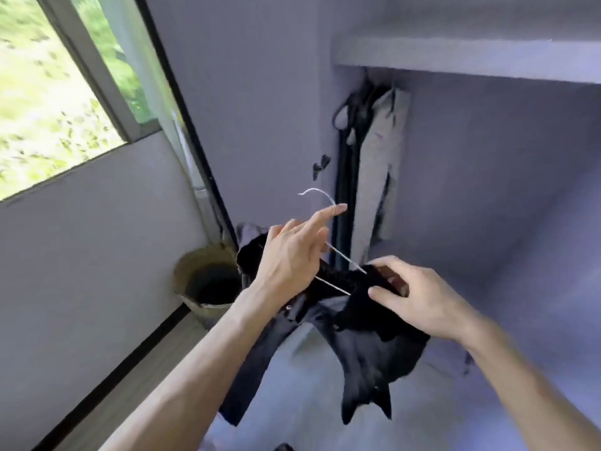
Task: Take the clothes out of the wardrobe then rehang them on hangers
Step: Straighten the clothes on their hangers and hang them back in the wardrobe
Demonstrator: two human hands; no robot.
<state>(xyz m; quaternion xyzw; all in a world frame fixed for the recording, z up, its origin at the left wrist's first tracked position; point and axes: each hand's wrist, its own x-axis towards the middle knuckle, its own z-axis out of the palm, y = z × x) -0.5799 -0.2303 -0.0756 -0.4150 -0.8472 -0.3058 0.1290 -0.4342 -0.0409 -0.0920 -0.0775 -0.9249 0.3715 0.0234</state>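
Purple wardrobe [487, 164] ahead. Your left hand [292, 255] grips the stiff wire hanger [344, 259]; your right hand [419, 297] pinches the limp, light black garment [367, 353] on it. Probably best held at the shoulder seam.

Window [48, 92] upper left, round basket [185, 265] below — dark inside, wall hook [320, 166]

Daylight pours through the metal-framed glass window [32, 92] at ten o'clock, its green view blown out and smeared. Indoors the light is soft, cool and lilac-tinted, and shade deepens under the pale wardrobe shelf [455, 56] at one o'clock. Motion blur softens everything. The black fabric garment [367, 346] shows no detail, and the thin white wire hanger [344, 257] is faintly streaked. Straight lines bow near the edges.
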